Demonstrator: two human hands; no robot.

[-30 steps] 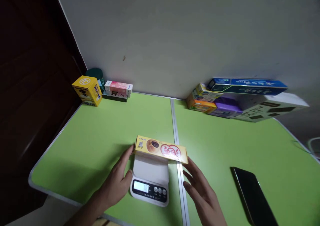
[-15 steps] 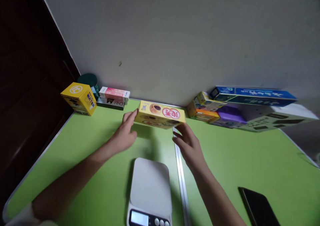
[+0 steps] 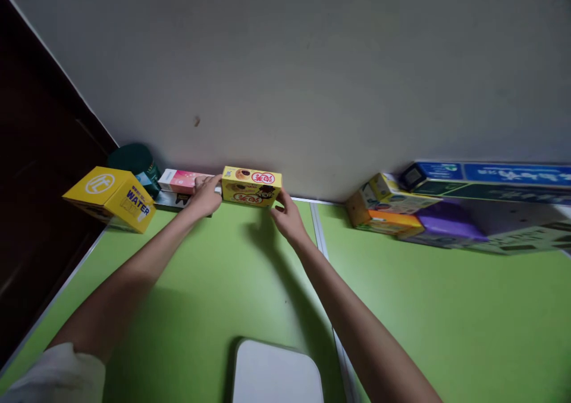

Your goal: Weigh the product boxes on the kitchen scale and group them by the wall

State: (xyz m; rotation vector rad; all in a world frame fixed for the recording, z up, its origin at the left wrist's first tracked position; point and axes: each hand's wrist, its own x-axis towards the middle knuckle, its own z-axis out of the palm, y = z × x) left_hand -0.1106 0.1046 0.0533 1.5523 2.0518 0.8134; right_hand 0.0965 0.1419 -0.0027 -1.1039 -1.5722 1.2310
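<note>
The left hand (image 3: 206,197) and right hand (image 3: 288,217) clamp the small yellow box (image 3: 252,187) between them, one at each end. It is at the table's (image 3: 209,290) far edge, near the wall (image 3: 312,82), right of a pink-and-white box (image 3: 178,180). A white scale (image 3: 276,376) lies nearer, well apart.

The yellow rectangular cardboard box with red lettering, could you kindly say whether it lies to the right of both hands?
No, the red-lettered yellow box is between the left hand and the right hand.
</note>
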